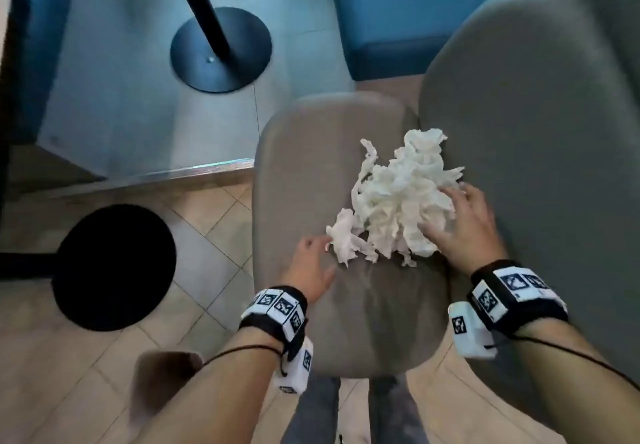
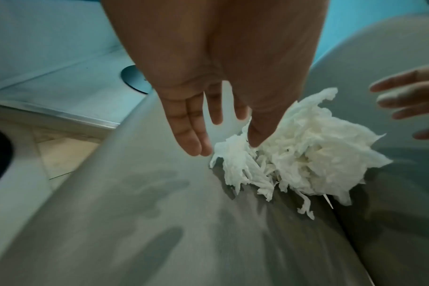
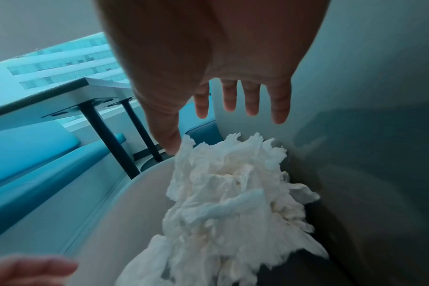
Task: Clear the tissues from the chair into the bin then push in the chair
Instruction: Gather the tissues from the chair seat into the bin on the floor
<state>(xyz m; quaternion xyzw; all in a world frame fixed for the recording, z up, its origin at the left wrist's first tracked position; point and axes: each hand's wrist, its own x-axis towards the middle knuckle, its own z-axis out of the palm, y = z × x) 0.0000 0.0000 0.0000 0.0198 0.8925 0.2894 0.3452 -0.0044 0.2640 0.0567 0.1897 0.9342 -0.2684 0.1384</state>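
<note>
A heap of crumpled white tissues (image 1: 398,198) lies on the grey chair seat (image 1: 346,322), close to the grey backrest (image 1: 536,125). My left hand (image 1: 311,263) is at the heap's left edge, fingers straight, the thumb touching a small loose wad (image 2: 235,164). My right hand (image 1: 460,222) lies on the heap's right side with fingers spread and straight. In the right wrist view the right hand's fingers (image 3: 251,100) hover spread over the tissues (image 3: 233,203). Neither hand grips anything. A round black shape (image 1: 114,267) sits on the floor to the left; I cannot tell if it is the bin.
Two black table pedestals, one with its round base (image 1: 221,52) in view, stand on the grey floor beyond the chair. A blue bench (image 1: 415,11) runs behind. A table top (image 3: 61,92) shows at left in the right wrist view. Tan tiles (image 1: 104,374) lie under me.
</note>
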